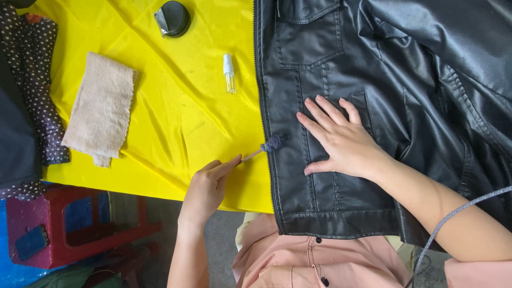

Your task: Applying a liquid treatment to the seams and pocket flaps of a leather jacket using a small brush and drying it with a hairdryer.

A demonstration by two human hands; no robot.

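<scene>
A black leather jacket lies spread over a yellow cloth. My right hand rests flat on the jacket front with fingers apart, pressing the leather down near a pocket. My left hand pinches the thin handle of a small brush. The brush's dark bristled tip touches the jacket's zipper edge.
A folded beige towel lies on the yellow cloth at left. A small clear spray bottle and a round black tin sit farther back. Polka-dot fabric hangs at far left. A red plastic stool stands below.
</scene>
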